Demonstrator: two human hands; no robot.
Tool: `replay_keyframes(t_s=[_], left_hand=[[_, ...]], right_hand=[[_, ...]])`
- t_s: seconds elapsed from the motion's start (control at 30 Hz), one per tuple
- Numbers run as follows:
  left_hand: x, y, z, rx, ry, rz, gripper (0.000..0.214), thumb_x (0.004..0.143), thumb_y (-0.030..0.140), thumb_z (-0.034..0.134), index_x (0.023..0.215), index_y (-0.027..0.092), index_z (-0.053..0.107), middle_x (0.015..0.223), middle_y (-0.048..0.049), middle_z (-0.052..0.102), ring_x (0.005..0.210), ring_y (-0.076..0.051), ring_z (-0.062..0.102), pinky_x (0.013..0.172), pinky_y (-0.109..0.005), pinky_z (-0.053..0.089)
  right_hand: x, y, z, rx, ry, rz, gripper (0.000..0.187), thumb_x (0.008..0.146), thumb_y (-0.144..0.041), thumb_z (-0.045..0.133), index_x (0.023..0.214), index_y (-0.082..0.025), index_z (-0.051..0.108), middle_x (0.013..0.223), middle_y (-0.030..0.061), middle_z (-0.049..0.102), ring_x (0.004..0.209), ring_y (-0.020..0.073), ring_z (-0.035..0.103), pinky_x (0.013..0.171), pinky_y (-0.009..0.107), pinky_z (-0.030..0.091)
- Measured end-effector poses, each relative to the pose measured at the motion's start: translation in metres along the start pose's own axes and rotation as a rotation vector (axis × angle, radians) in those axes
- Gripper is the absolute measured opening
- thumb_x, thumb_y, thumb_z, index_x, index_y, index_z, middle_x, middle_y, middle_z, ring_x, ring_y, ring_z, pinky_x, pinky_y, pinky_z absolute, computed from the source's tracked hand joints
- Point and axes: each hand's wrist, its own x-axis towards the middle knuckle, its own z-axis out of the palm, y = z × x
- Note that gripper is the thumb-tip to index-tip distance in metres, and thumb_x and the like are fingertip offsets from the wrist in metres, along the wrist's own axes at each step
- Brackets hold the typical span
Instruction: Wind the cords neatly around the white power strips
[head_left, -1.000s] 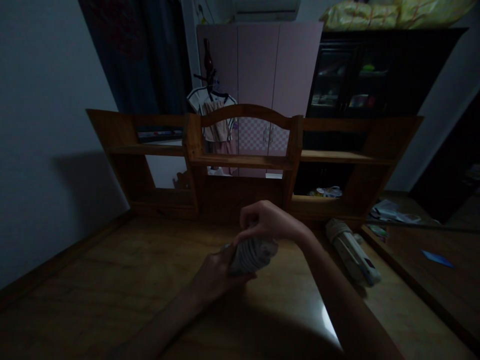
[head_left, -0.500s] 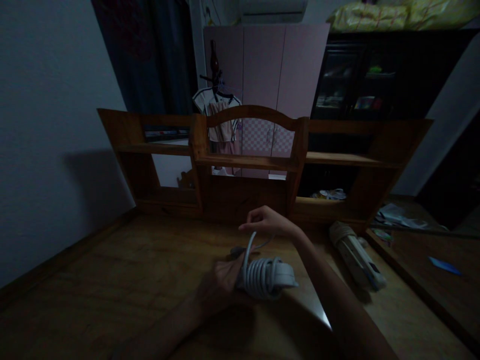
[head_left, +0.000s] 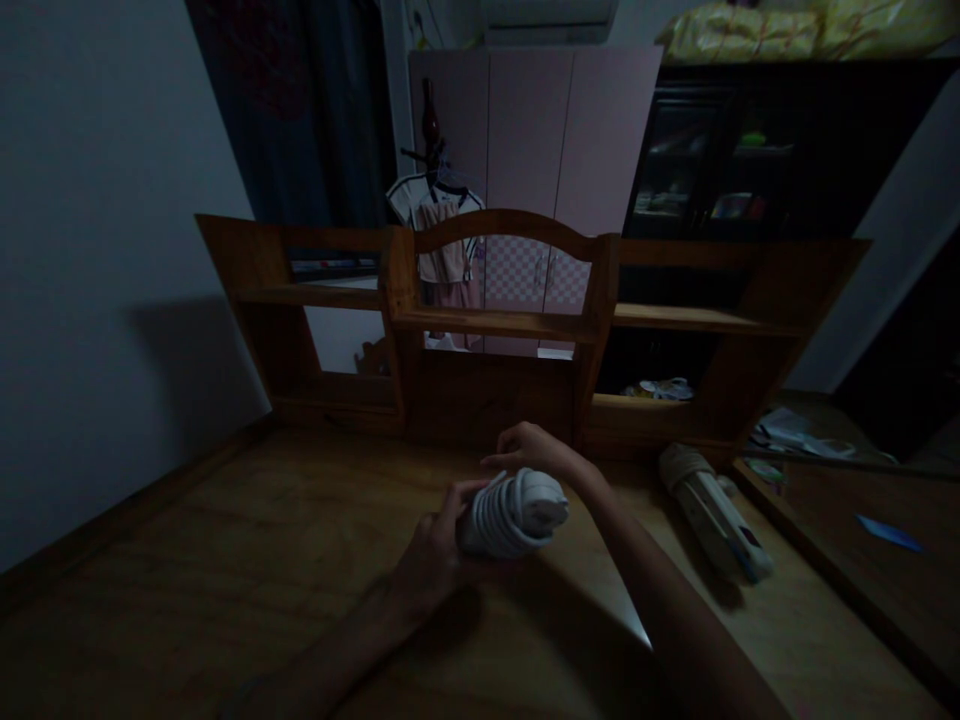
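My left hand (head_left: 439, 545) grips a white power strip, whose cord (head_left: 495, 515) is wound round it in several turns. One rounded end of the power strip (head_left: 544, 500) points up and to the right, tilted above the wooden tabletop (head_left: 300, 570). Just behind the coil, my right hand (head_left: 529, 448) has its fingers curled together, apparently on the free length of the cord; the bundle partly hides that length and the fingertips. A second, beige power strip (head_left: 712, 515) with a wound cord lies to the right of my right forearm.
A wooden shelf unit (head_left: 502, 325) stands along the back of the tabletop. At the left is a wall (head_left: 112, 350). A blue flat item (head_left: 889, 532) lies on a brown surface at the right. Behind stand a pink wardrobe (head_left: 525, 140) and a dark cabinet (head_left: 817, 150).
My left hand has raised and turned the power strip, so its end now faces further upward. The loop of cord that stood up toward my right hand is now mostly hidden behind the coil.
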Motion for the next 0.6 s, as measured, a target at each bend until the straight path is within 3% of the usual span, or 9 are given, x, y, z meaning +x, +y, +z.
replay_keyframes(t_s=[0.13, 0.23, 0.37, 0.6], left_hand=[[0.012, -0.009, -0.002, -0.102, 0.18, -0.074, 0.065, 0.059, 0.041, 0.083, 0.113, 0.021, 0.052, 0.104, -0.0061, 0.071, 0.094, -0.023, 0.068, 0.076, -0.029, 0.054], [0.024, -0.017, -0.007, -0.306, 0.288, -0.233, 0.057, 0.066, 0.051, 0.076, 0.107, 0.017, 0.056, 0.092, -0.0081, 0.073, 0.076, -0.023, 0.071, 0.063, -0.029, 0.056], [0.032, -0.024, -0.013, -0.565, 0.279, -0.456, 0.057, 0.067, 0.065, 0.067, 0.092, 0.013, 0.061, 0.066, -0.0074, 0.07, 0.047, -0.019, 0.064, 0.045, -0.026, 0.05], [0.026, -0.035, -0.011, -0.767, 0.178, -0.636, 0.063, 0.073, 0.073, 0.055, 0.083, 0.011, 0.067, 0.067, -0.009, 0.069, 0.052, -0.015, 0.062, 0.046, -0.023, 0.048]], right_hand=[[0.003, 0.006, -0.002, 0.0, -0.04, -0.008, 0.03, 0.076, -0.039, 0.063, 0.067, -0.011, 0.065, 0.062, -0.0025, 0.053, 0.061, 0.0105, 0.045, 0.055, 0.021, 0.032], [0.002, 0.01, -0.005, 0.018, -0.088, -0.005, 0.038, 0.083, -0.045, 0.053, 0.068, -0.011, 0.064, 0.06, -0.0034, 0.049, 0.056, 0.0091, 0.04, 0.053, 0.021, 0.032], [-0.005, 0.008, -0.013, 0.038, -0.148, 0.002, 0.051, 0.089, -0.055, 0.041, 0.078, -0.012, 0.065, 0.06, -0.0036, 0.047, 0.051, 0.0084, 0.036, 0.048, 0.021, 0.03], [-0.014, -0.001, -0.023, -0.013, -0.16, -0.015, 0.037, 0.079, -0.048, 0.06, 0.085, -0.013, 0.071, 0.072, -0.001, 0.059, 0.062, 0.0106, 0.048, 0.056, 0.02, 0.036]])
